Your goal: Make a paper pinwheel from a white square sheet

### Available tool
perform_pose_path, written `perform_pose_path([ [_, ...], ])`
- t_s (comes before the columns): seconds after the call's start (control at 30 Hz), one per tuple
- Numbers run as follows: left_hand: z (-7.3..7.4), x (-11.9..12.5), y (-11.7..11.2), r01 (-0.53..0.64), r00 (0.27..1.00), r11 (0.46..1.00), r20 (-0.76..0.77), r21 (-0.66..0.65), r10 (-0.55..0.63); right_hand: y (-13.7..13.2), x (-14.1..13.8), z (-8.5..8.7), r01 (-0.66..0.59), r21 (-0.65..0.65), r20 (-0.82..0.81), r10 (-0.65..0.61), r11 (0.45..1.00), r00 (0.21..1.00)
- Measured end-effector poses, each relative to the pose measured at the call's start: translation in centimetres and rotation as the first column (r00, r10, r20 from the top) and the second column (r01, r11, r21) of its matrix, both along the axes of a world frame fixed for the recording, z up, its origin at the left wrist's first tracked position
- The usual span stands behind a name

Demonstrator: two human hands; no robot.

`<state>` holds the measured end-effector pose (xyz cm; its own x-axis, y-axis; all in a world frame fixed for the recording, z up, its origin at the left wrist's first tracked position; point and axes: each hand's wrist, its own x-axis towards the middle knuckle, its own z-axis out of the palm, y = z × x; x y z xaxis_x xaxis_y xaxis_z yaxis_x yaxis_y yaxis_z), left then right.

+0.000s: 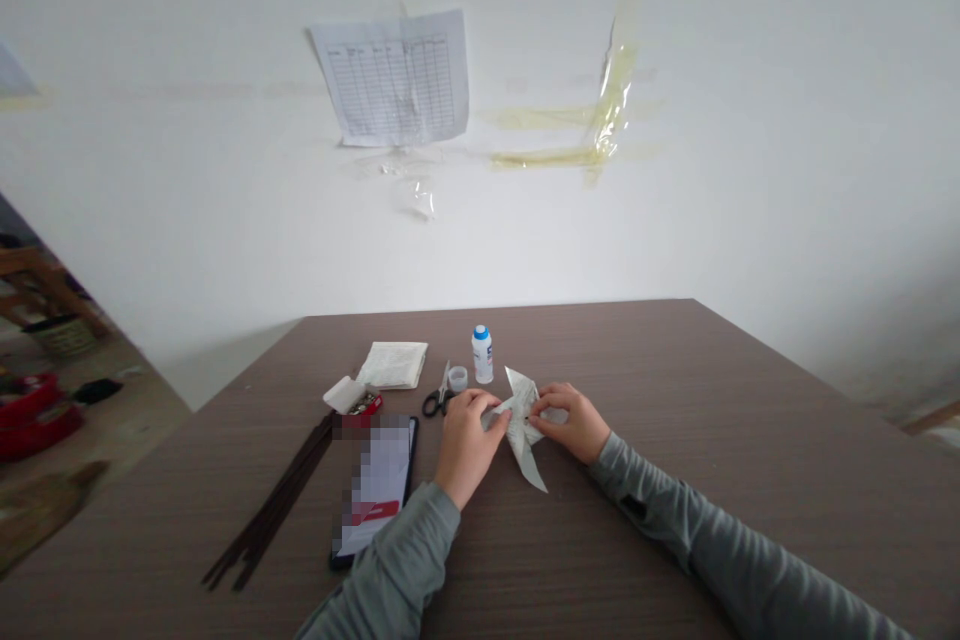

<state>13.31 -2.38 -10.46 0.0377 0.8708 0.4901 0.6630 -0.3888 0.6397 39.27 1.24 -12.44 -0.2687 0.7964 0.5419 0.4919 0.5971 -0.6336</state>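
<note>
A paper pinwheel (523, 430) with pointed, curled blades is held just above the table between my two hands. The fingers of my left hand (471, 435) pinch its left side. At the right, my right hand (574, 422) pinches the paper close to the middle, where a small dark spot shows. Just beyond my hands stand a white bottle with a blue cap (482, 355) and a small clear cup (457, 379). Black-handled scissors (433, 405) lie beside the cup, partly hidden behind my left hand.
Left of my hands lie a phone (382, 480), a bundle of dark thin sticks (274, 500), an opened red-and-white box (365, 407) of small metal pieces and folded paper (394, 365). The brown table (712, 520) meets a white wall bearing a taped printed sheet (401, 80).
</note>
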Motion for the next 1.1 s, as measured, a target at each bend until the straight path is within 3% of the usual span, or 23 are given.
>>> perform_pose_path([
  [0.3, 0.4, 0.1, 0.2, 0.018, 0.997, 0.998, 0.080, -0.065, -0.013, -0.2, -0.2, 0.1, 0.002, 0.102, 0.075, -0.010, 0.995, 0.997],
  [0.7, 1.1, 0.0, 0.2, 0.098, 0.979, 0.989, 0.189, -0.106, -0.077, -0.8, -0.4, 0.5, 0.010, -0.019, 0.054, -0.009, 1.000, 0.999],
  [1.1, 1.5, 0.1, 0.1, 0.132, 0.984, 0.983, 0.136, -0.130, -0.114, -1.0, -0.5, 0.8, -0.005, -0.046, 0.044, 0.007, 0.999, 0.999],
])
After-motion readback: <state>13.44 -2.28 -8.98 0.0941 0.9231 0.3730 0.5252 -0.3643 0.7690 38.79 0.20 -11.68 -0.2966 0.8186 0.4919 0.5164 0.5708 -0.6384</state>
